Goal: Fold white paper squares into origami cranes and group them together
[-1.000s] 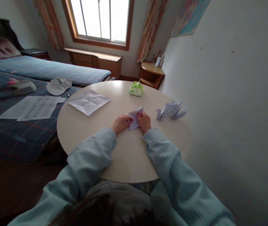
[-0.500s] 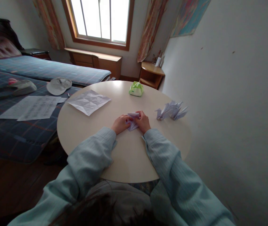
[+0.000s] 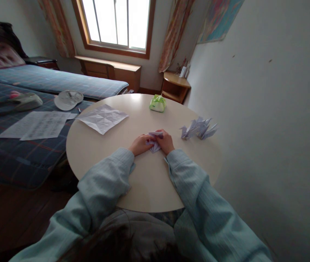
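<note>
A small pale lilac folded paper (image 3: 155,145) lies on the round cream table (image 3: 144,182), pressed flat between both hands. My left hand (image 3: 140,144) holds its left side with fingers curled onto it. My right hand (image 3: 165,141) covers its top and right side, fingers bent over a fold. Most of the paper is hidden under the fingers.
A creased white sheet (image 3: 103,117) lies at the table's left. A green-and-white tissue pack (image 3: 157,103) sits at the far edge. Several folded paper cranes (image 3: 198,128) stand to the right. A bed (image 3: 21,145) with printed pages (image 3: 36,124) is on the left; a wall is close on the right.
The paper's raised pointed flap has been folded down flat. My right hand moved over the top of the paper, and both hands drew closer together.
</note>
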### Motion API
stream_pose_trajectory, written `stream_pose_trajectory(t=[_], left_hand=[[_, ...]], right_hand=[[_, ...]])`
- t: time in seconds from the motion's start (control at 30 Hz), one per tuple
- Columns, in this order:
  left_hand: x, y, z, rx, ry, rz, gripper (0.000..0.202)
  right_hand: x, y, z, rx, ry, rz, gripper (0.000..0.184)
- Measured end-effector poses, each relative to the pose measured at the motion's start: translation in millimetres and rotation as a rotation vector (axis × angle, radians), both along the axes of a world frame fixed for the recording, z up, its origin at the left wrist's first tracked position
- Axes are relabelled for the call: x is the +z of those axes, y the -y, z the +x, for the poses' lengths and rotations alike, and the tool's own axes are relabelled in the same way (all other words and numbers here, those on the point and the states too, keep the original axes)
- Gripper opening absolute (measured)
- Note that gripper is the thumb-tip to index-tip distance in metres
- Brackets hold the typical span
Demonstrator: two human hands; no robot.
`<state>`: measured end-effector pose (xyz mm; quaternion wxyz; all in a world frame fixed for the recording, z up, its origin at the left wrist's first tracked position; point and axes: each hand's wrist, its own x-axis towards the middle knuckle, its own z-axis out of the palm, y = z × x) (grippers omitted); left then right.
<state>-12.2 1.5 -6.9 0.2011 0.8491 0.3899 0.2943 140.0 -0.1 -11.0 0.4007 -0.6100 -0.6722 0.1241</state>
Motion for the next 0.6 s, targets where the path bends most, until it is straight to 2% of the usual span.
stream_pose_trajectory(t=[0.23,0.47,0.6], left_hand=[[-0.2,-0.8,-0.6,-0.106,0.011,-0.009,0.030],[0.0,-0.6,-0.2,-0.145,-0.010,0.014,0.041],[2.1,1.8,0.9,-0.151,-0.014,0.026,0.038]], right_hand=[[2.1,0.7,1.2,-0.026,0.058,0.003,0.013],[1.1,-0.8,1.5,-0.036,0.086,-0.006,0.015],[3.4,0.5,0.4,-0.048,0.120,-0.026,0.016]])
